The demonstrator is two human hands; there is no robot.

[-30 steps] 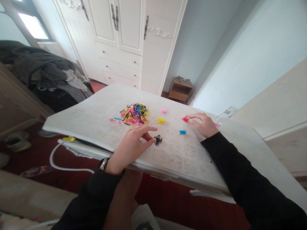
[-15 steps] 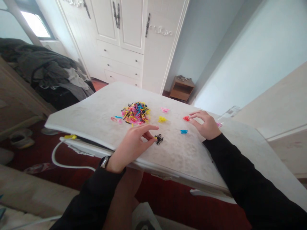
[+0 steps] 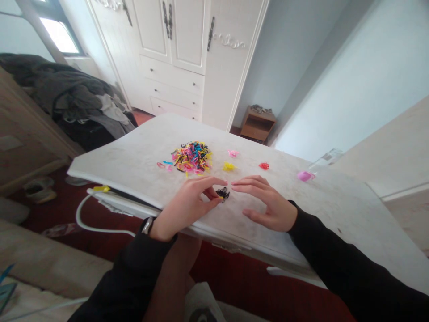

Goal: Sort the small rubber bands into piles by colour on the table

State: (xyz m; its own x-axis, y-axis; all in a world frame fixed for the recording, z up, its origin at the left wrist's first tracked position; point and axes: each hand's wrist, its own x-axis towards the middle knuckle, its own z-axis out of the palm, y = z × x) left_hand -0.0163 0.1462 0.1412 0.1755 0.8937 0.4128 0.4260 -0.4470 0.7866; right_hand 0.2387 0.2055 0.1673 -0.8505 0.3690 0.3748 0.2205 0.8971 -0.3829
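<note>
My left hand [image 3: 189, 203] is at the near side of the table, its thumb and curled fingers closed on a small yellow rubber band [image 3: 221, 197]. Just past those fingertips lies a small heap of black rubber bands [image 3: 224, 193]. My right hand [image 3: 264, 201] hovers right of that heap, thumb and fingers spread, with nothing visible between them. Beyond the left hand is a large mixed pile of coloured rubber bands [image 3: 192, 157]. Separate small heaps are yellow [image 3: 229, 166], pink [image 3: 233, 154] and red [image 3: 264, 166]. The blue heap is hidden by my right hand.
A pink-purple object [image 3: 304, 176] and a clear plastic container [image 3: 328, 158] sit toward the right of the white table [image 3: 321, 210]. A white cable [image 3: 80, 219] loops beside the near left edge. Past the table stand a white wardrobe [image 3: 174, 76] and a small brown cabinet [image 3: 257, 125].
My right hand has moved from the red heap left and nearer, opening over the table close to the black heap. My left hand has barely shifted. The pink-purple object is now uncovered.
</note>
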